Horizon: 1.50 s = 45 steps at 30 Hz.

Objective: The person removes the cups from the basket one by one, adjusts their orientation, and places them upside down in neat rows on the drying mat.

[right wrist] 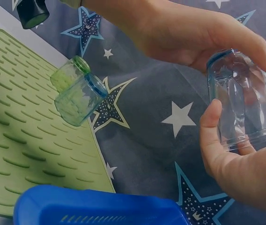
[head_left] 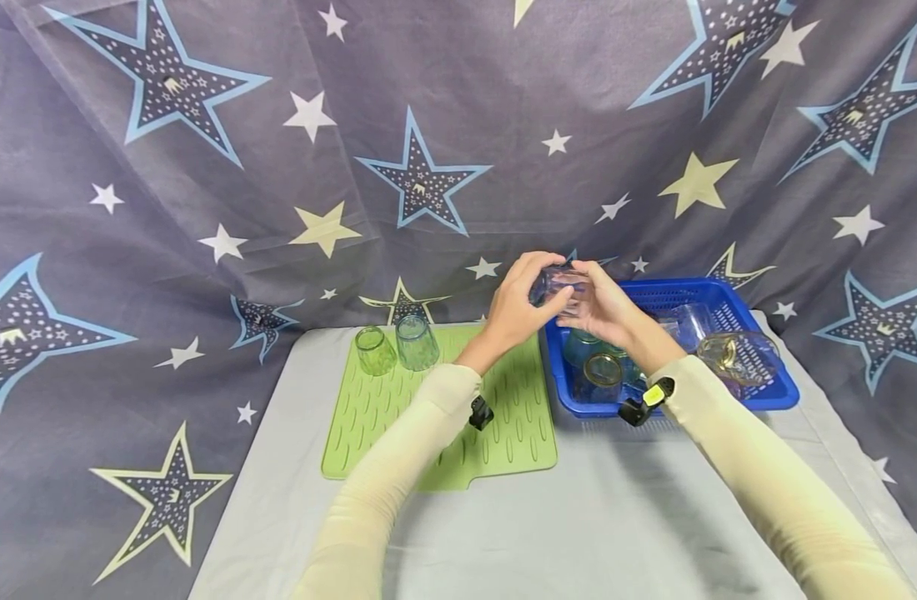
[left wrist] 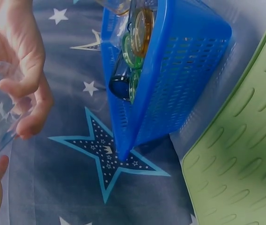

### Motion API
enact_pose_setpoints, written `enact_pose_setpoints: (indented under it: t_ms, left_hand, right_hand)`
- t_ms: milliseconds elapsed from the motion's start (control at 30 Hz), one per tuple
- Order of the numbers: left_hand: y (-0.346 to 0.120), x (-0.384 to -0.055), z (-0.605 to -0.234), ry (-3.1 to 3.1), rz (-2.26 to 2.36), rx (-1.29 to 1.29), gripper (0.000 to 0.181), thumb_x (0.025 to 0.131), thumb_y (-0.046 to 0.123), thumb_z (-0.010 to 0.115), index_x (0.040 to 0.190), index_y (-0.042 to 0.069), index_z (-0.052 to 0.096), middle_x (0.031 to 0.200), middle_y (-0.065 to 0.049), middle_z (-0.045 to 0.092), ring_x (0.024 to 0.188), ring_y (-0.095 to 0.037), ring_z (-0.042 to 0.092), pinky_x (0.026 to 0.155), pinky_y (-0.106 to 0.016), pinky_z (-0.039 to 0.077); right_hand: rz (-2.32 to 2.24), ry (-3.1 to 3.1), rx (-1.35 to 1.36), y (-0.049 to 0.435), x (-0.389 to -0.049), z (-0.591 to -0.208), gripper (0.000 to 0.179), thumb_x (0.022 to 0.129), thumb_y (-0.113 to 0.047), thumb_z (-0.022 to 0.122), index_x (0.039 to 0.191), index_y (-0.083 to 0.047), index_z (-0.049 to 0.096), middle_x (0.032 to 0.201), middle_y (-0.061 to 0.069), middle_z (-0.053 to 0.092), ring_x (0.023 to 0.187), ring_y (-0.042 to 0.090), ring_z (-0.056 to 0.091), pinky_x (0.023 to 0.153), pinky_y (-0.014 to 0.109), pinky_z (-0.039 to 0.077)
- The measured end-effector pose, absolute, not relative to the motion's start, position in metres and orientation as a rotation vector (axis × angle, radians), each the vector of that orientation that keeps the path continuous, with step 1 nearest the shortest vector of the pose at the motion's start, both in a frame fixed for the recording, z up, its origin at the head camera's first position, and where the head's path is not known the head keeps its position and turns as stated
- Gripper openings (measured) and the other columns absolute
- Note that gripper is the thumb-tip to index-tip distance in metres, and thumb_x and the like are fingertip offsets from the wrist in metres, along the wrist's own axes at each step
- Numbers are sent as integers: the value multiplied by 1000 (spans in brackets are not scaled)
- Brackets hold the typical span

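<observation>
Clear glass (right wrist: 240,110) is in the air near the far left corner of the blue basket (left wrist: 184,61); left hand (head_left: 514,304) and right hand (head_left: 608,312) both grip it with curled fingers. Judged risk: its smooth wall could slip if one hand loosens too soon, dropping it onto the glassware (head_left: 739,358) inside.

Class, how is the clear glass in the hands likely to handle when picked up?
The clear glass is probably stiff: neither the left hand nor the right hand visibly dents it. Its see-through walls suggest it could break if dropped. Shiny highlights hint that its sides may be slippery.
</observation>
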State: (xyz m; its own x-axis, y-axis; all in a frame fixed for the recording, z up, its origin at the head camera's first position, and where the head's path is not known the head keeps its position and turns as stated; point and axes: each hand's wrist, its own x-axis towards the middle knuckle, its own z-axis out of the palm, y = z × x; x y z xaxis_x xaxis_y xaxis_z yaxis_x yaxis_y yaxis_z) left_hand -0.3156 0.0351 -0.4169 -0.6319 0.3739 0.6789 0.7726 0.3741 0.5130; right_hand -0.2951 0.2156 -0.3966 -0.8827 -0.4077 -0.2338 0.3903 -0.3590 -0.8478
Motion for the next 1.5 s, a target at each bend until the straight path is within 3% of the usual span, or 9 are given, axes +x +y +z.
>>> enact_pose_setpoints:
  t_ms: [300, 667, 1000, 1267, 1500]
  left_hand:
    - [40, -315, -416, -2121, -1151, -969, 30, 93, 28, 73, 118, 13, 68, 122, -2, 66, 118, -17, 58, 105, -26, 47]
    - [44, -318, -412, -2037, -1126, -970, 22, 93, 23, 73, 110, 9, 70, 112, -5, 69, 109, -19, 62, 99, -25, 49]
    - [43, -316, -413, -2007, -1120, -938, 16, 94, 21, 71, 106, 9, 72, 107, -4, 71, 104, -19, 64, 96, -25, 51]
    - [41, -317, -414, -1986, -1122, -921, 12, 94, 19, 69, 101, 11, 74, 102, -3, 72, 100, -17, 66, 92, -23, 52]
    - [38, -316, -412, -2009, -1092, -886, 11, 91, 19, 67, 95, 12, 76, 97, 0, 73, 94, -14, 68, 87, -23, 53]
  right_hand:
    - [-2260, 1368, -78, 210, -298, -396, 56, 110, -38, 23, 102, -23, 76, 96, -5, 76, 90, 12, 68, 80, 33, 53]
    - [-2250, 1392, -41, 211, -296, -391, 51, 110, -40, 26, 102, -22, 74, 99, -6, 75, 96, 13, 69, 87, 36, 54]
    - [-2231, 1360, -58, 209, -297, -394, 53, 110, -41, 26, 99, -24, 75, 98, -6, 74, 94, 15, 69, 82, 38, 56]
    - [-2145, 1422, -123, 210, -296, -393, 52, 111, -39, 23, 101, -26, 73, 100, -7, 69, 90, 12, 67, 85, 38, 57]
    - [-2020, 1612, -159, 216, -298, -395, 42, 111, -39, 24, 110, -30, 66, 107, -12, 70, 102, 8, 66, 95, 41, 54]
